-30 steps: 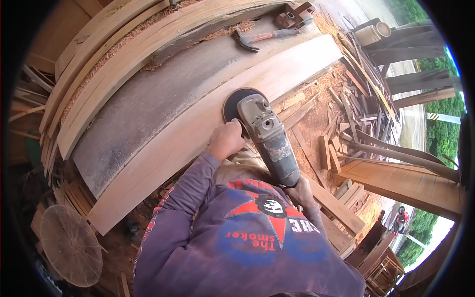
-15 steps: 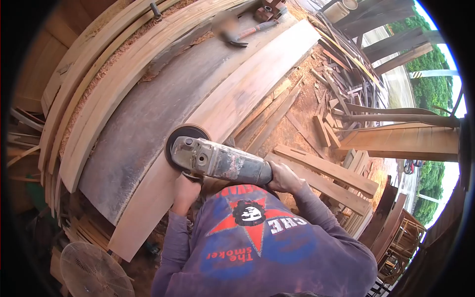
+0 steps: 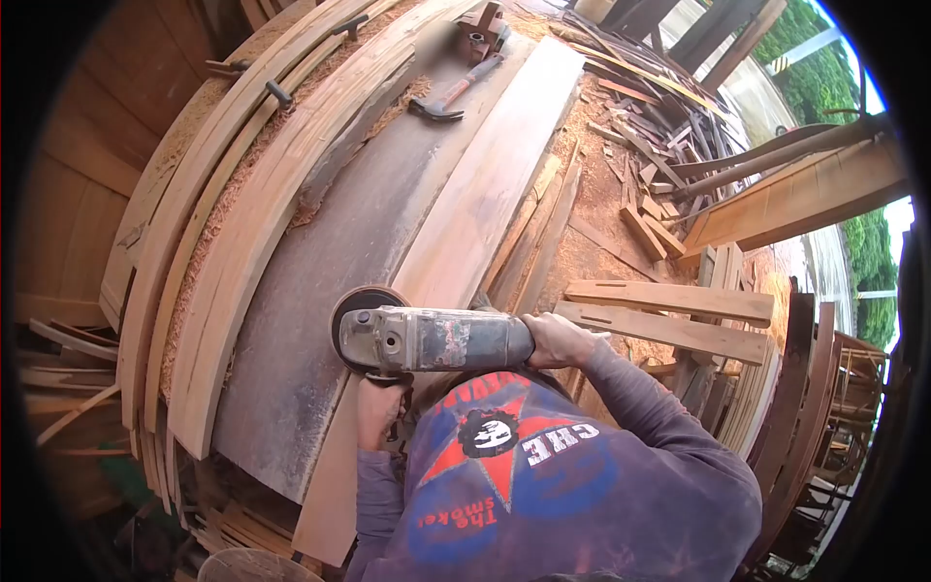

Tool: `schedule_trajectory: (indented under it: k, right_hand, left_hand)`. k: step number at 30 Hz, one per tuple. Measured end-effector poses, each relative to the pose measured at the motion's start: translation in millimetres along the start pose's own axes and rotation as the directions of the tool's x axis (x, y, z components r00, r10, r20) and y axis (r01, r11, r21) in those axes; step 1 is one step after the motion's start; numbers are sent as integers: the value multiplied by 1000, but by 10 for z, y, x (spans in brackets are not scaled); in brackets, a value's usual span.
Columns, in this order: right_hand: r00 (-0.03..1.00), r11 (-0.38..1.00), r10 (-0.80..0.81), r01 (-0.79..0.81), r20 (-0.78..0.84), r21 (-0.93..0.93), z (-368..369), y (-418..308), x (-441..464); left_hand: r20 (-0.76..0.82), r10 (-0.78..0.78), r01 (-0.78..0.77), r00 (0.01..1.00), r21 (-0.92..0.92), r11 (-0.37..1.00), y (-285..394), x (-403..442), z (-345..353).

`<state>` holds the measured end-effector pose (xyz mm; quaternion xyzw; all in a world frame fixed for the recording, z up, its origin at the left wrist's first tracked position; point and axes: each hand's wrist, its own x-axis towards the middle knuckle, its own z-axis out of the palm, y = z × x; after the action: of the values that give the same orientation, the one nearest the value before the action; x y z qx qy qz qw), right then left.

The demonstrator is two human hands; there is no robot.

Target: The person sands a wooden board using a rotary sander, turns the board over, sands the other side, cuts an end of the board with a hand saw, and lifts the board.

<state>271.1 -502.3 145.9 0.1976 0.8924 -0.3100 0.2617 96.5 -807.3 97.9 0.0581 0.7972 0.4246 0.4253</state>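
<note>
A worn grey angle grinder [image 3: 441, 339] lies crosswise in front of my body, its round disc over the pale plank [image 3: 475, 209] and the edge of the dark board beside it. My left hand [image 3: 380, 412] is wrapped round the side handle just below the grinder's head. At the rear end of the body, my right hand [image 3: 561, 341] grips the casing. The pale plank runs from lower left to upper right under the tool. The disc's underside is hidden.
On the dark board [image 3: 339, 228] lie a hammer [image 3: 454, 94] and a reddish-brown metal tool [image 3: 480, 34]. Curved planks [image 3: 242, 213] with shavings stand at left. Wood scraps [image 3: 650, 145] and slotted timbers [image 3: 669, 301] are at right. A fan [image 3: 257, 567] shows at the bottom edge.
The grinder has moved down and left along the plank and swung from steep to nearly level, both hands moving with it. The view has turned, so the boards stand steeper.
</note>
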Motion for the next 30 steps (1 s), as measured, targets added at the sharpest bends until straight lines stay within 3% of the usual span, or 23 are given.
schedule_trajectory:
  k: [1, 3, 5, 6, 9, 11, 12, 13, 14, 15, 16, 17, 19, 21, 23, 30]
  right_hand:
    - [1000, 1000, -3, 3, -20, 25, 56, 66, -25]
    - [998, 999, 2, 1, -65, 53, 55, 121, -131]
    - [999, 980, -30, 27, 13, 195, -92, 67, -233]
    - [987, 981, 61, -87, 151, 174, -156, 110, -247]
    - [990, 963, 47, -81, 136, 258, -374, 150, -565]
    - [973, 923, 78, -153, 219, 352, -383, 442, -653]
    - [959, 884, -83, -54, 270, 463, -439, 550, -676]
    - [959, 883, -82, -56, 270, 467, -515, 590, -661]
    - [911, 730, -28, -263, 412, 631, -608, 639, -670]
    - [838, 514, -14, -462, 545, 723, -699, 701, -690]
    - [828, 560, 76, -497, 556, 663, -770, 745, -605]
    - [886, 692, 135, -405, 444, 597, -732, 825, -469]
    - [931, 512, -61, -280, 359, 812, -522, 803, -185]
    - [946, 483, -161, -172, 280, 858, -259, 754, 3]
    - [948, 357, -66, -270, 313, 894, -229, 727, 15]
    - [918, 422, -154, -272, 364, 865, -237, 807, 135]
  left_hand:
    - [100, -207, 209, 973, -13, 978, 113, 18, -22]
    - [16, 95, -96, 995, 20, 995, 9, 179, 69]
    - [11, 243, -240, 970, 214, 947, 235, 152, 20]
    - [74, 150, -163, 986, 235, 958, 208, 199, -6]
    - [137, 193, -222, 972, 243, 944, 404, 68, 137]
    - [155, 222, -252, 963, 212, 944, 574, -59, 278]
    - [197, 283, -323, 939, 219, 921, 626, -101, 351]
    - [247, 343, -397, 906, 219, 891, 652, -122, 400]
    - [333, 409, -505, 850, 292, 812, 600, -90, 435]
    - [351, 410, -513, 842, 288, 808, 680, -135, 472]
    - [331, 421, -507, 845, 242, 827, 866, -223, 511]
    - [309, 434, -503, 846, 194, 842, 1062, -312, 537]
    - [341, 487, -569, 804, 202, 797, 1337, -429, 552]
    - [378, 471, -592, 797, 339, 731, 1449, -450, 588]
    - [402, 488, -623, 775, 354, 697, 1463, -477, 622]
    - [422, 475, -622, 773, 352, 699, 1500, -548, 792]
